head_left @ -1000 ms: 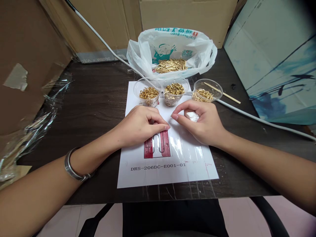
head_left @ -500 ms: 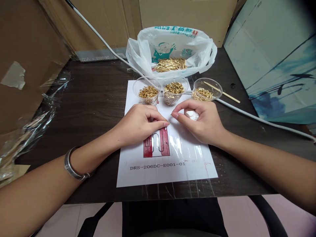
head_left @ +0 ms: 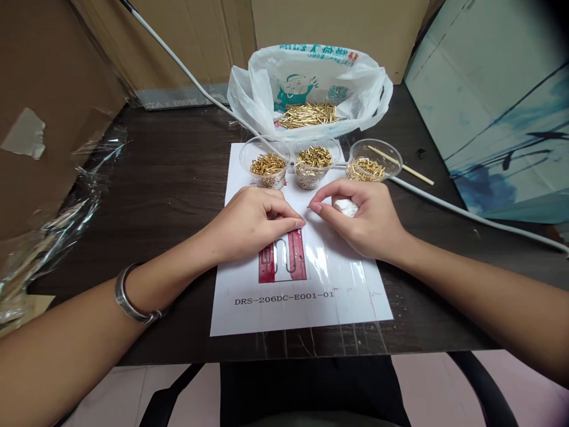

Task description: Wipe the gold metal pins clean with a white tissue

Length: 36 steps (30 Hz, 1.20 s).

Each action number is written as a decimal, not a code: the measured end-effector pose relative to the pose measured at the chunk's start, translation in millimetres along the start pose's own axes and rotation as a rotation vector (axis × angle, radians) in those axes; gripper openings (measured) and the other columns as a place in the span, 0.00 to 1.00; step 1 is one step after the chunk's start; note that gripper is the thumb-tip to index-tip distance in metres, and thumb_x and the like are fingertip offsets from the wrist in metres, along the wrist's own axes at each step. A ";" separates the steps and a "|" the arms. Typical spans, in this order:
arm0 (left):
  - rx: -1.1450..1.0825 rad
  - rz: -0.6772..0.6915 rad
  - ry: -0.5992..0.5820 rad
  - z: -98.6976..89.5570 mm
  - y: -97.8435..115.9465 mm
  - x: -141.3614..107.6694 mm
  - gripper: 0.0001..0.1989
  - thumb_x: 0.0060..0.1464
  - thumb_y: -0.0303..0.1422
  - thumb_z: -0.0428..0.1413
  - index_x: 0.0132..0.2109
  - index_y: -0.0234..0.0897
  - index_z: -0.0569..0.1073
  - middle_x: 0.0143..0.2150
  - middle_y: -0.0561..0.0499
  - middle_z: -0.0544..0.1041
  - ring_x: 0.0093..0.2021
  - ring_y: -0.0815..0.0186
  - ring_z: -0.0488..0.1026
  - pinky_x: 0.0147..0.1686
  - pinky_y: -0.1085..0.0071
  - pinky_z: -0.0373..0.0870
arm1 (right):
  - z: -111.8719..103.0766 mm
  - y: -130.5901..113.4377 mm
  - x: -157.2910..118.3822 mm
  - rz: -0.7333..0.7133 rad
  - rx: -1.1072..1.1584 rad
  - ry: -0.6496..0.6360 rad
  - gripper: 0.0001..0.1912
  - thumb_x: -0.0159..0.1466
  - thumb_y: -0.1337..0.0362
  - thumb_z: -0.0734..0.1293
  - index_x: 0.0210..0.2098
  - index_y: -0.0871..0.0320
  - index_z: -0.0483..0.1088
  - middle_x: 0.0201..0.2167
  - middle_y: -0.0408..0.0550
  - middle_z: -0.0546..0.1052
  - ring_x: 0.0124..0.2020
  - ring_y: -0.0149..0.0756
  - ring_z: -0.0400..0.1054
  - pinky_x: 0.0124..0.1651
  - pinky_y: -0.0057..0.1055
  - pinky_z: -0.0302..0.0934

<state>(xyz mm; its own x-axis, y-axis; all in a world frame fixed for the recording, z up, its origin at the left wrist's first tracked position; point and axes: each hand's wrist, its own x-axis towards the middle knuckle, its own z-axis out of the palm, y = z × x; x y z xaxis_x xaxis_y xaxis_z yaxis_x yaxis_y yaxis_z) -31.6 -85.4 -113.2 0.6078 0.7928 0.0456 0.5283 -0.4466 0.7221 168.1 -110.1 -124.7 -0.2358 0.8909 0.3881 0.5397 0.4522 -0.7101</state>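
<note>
My left hand point(head_left: 260, 224) is closed in a pinch over the top of a red-and-white printed figure point(head_left: 296, 255); whatever lies between its fingertips is hidden. A short distance to the right, my right hand point(head_left: 360, 216) pinches a tiny brass-coloured pin point(head_left: 308, 206), of which only the tip shows. A crumpled white wad point(head_left: 347, 207) is tucked in the palm of the same hand. Just beyond the hands stand three clear plastic cups, a left cup point(head_left: 246, 161), a middle cup point(head_left: 306, 181) and a right cup point(head_left: 397, 161), all holding small brass-coloured pieces.
A white plastic bag point(head_left: 253, 110) with longer brass pins point(head_left: 309, 115) stands behind the cups. One wooden stick point(head_left: 413, 172) leans out of the right cup. A white cable point(head_left: 462, 212) crosses the dark table point(head_left: 178, 160). Taped paper point(head_left: 275, 320) lies under my hands; cardboard point(head_left: 333, 24) walls the back.
Both hands stay nearly in place. A small brass-coloured tip now shows more clearly at my right fingertips. The whole view has shifted very slightly.
</note>
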 end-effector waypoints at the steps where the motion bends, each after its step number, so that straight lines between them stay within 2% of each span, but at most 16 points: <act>1: 0.004 0.002 -0.003 -0.2 0.2 0.0 0.07 0.53 0.34 0.58 0.35 0.40 0.81 0.28 0.53 0.75 0.31 0.70 0.70 0.32 0.73 0.64 | 0.1 -0.1 0.1 0.001 0.001 -0.006 0.03 0.57 0.68 0.67 0.30 0.59 0.74 0.27 0.41 0.77 0.26 0.28 0.66 0.32 0.27 0.57; 10: 0.059 0.065 -0.003 -0.9 -0.1 0.3 0.06 0.52 0.33 0.59 0.34 0.39 0.81 0.27 0.53 0.75 0.30 0.70 0.69 0.31 0.73 0.62 | 0.3 0.2 -0.2 -0.050 0.015 -0.170 0.04 0.58 0.67 0.67 0.30 0.60 0.75 0.27 0.41 0.77 0.28 0.28 0.68 0.34 0.26 0.58; 25: 0.089 0.081 0.029 1.1 -2.1 0.4 0.05 0.50 0.31 0.61 0.34 0.37 0.81 0.26 0.54 0.73 0.28 0.72 0.67 0.28 0.74 0.60 | 0.3 0.1 -1.3 -0.070 -0.008 -0.207 0.05 0.59 0.65 0.67 0.32 0.60 0.75 0.27 0.39 0.77 0.28 0.24 0.67 0.34 0.22 0.58; 29: 0.131 0.096 0.067 1.2 -1.6 1.8 0.03 0.48 0.31 0.62 0.31 0.37 0.80 0.23 0.55 0.70 0.25 0.74 0.64 0.27 0.75 0.58 | 0.3 -0.2 -1.4 -0.067 -0.021 -0.213 0.05 0.58 0.65 0.67 0.32 0.60 0.75 0.25 0.39 0.75 0.26 0.23 0.65 0.32 0.23 0.56; 36: 0.137 0.105 0.065 1.1 -2.3 1.9 0.03 0.47 0.32 0.63 0.30 0.37 0.79 0.23 0.56 0.69 0.25 0.74 0.63 0.26 0.76 0.58 | -0.4 -0.5 -0.9 -0.058 -0.024 -0.206 0.05 0.58 0.65 0.68 0.32 0.60 0.75 0.24 0.38 0.74 0.24 0.22 0.63 0.31 0.22 0.55</act>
<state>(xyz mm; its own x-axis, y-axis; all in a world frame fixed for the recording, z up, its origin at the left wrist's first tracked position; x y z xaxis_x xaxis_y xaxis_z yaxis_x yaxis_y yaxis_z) -31.0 -83.3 -115.5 0.6264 0.7621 0.1638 0.5427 -0.5772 0.6101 168.3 -111.2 -124.5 -0.4261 0.8542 0.2979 0.5385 0.5041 -0.6752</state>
